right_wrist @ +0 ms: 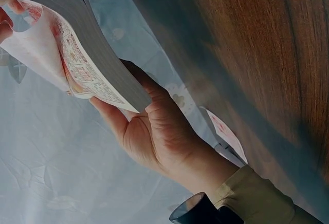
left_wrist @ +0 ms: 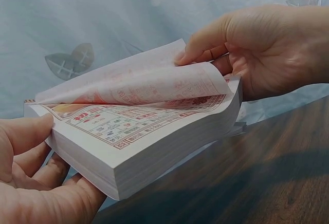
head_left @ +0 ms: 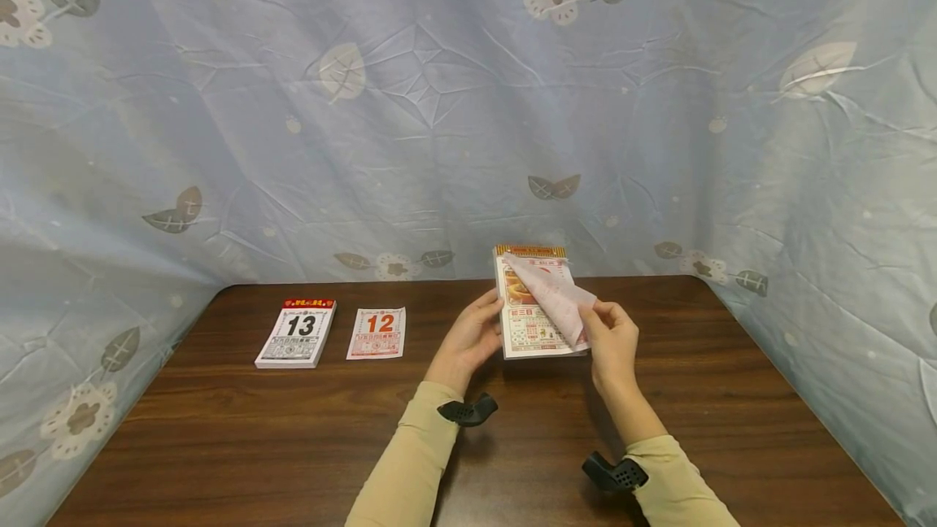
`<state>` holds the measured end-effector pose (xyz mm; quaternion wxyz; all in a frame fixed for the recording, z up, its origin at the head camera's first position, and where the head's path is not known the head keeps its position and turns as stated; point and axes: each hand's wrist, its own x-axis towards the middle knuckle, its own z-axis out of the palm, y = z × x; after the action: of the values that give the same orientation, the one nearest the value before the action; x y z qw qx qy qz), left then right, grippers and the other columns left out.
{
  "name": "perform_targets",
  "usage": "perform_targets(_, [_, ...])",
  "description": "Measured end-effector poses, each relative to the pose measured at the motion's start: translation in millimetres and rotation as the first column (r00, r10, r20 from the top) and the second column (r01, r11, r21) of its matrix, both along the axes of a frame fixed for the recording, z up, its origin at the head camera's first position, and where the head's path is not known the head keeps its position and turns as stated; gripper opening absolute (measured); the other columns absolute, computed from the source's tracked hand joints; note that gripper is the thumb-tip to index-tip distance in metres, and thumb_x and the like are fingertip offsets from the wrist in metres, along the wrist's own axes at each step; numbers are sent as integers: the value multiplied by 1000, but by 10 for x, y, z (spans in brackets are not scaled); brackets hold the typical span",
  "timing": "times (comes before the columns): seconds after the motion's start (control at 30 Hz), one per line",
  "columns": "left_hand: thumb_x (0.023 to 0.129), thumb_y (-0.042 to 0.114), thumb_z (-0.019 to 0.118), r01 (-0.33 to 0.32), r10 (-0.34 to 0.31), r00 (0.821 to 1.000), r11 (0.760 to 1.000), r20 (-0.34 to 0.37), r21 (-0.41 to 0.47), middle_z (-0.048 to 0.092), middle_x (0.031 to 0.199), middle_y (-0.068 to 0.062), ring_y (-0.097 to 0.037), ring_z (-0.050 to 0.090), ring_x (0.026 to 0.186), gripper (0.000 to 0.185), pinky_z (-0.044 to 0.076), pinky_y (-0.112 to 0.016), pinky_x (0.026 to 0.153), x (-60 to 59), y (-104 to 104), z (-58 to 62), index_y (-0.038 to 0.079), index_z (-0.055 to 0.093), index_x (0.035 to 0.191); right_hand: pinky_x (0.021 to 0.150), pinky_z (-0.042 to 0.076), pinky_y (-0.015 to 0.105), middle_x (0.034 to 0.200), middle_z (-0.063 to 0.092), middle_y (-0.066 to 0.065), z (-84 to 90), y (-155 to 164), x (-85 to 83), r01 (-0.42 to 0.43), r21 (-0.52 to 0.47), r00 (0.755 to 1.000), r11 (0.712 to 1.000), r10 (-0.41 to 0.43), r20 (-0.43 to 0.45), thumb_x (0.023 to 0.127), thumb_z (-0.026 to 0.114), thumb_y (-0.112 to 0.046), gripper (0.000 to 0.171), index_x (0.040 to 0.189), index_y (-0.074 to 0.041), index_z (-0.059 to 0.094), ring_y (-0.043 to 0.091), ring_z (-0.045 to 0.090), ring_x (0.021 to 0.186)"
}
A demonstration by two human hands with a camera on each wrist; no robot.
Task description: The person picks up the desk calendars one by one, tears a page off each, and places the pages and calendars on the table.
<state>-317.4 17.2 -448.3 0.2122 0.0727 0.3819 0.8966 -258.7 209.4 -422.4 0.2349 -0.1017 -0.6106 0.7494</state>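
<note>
Here, a thick tear-off calendar pad [head_left: 538, 311] is held just above the wooden table [head_left: 293, 429], right of centre and near the far edge, its bound header toward the draped floral cloth [head_left: 410, 104].

The left hand [head_left: 472, 336] supports the pad from its left side. In the left wrist view the thumb lies on the top face at the near corner and the fingers [left_wrist: 46, 175] curl beneath the block, a grip that fixes the block so that only one sheet can move. The right wrist view shows the same hand [right_wrist: 154, 131] cupping the pad's lower edge.

The right hand [head_left: 611, 340] pinches the free corner of the top sheet [head_left: 556, 295] between thumb and fingers and holds it peeled up and back. The sheet [left_wrist: 139, 77] arches away from the page beneath while remaining attached at the header. Whether the remaining fingers of this hand also touch the pad's right edge is probably so, but the view is too oblique to confirm.

Two further items lie on the table well to the left: a second calendar pad showing 13 [head_left: 296, 333], and just beside it, apart from it, a single loose sheet showing 12 [head_left: 376, 333] lying flat.

Both forearms wear tan sleeves, each with a black wrist-mounted unit [head_left: 467, 411].
</note>
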Motion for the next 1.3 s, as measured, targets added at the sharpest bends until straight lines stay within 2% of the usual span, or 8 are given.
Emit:
perform_targets(0.23, [103, 6, 39, -1, 1, 1000, 1000, 4, 10, 54, 130, -13, -24, 58, 113, 47, 50, -37, 90, -6, 2, 0, 4, 33, 150, 66, 49, 12, 79, 55, -4, 42, -7, 14, 3, -72, 1000, 997, -5, -27, 88, 63, 6, 19, 78, -10, 60, 5, 54, 73])
perform_targets(0.63, [103, 6, 39, -7, 7, 1000, 1000, 1, 7, 55, 127, -11, -22, 59, 110, 47, 49, -37, 91, 6, 6, 9, 4, 32, 150, 66, 52, 14, 76, 57, -6, 49, -6, 18, -16, -73, 1000, 997, 15, -23, 90, 61, 4, 12, 85, -4, 55, 4, 56, 72])
perform_targets(0.8, [103, 6, 39, -4, 4, 1000, 1000, 7, 7, 53, 131, -13, -22, 59, 111, 48, 48, -38, 93, 4, 3, 4, 4, 32, 150, 65, 52, 15, 73, 58, -6, 43, -3, 4, -8, -96, 1000, 995, 6, -26, 91, 59, 4, 13, 84, -5, 53, 4, 58, 71])
perform_targets(1.3, [103, 5, 39, -3, 3, 1000, 1000, 11, 16, 57, 125, -10, -22, 59, 109, 47, 50, -36, 90, -1, 2, -5, 4, 33, 150, 62, 51, 15, 67, 56, -5, 60, -2, 9, 0, -139, 999, 990, -6, -37, 93, 56, 3, 11, 87, -3, 49, 4, 56, 65])
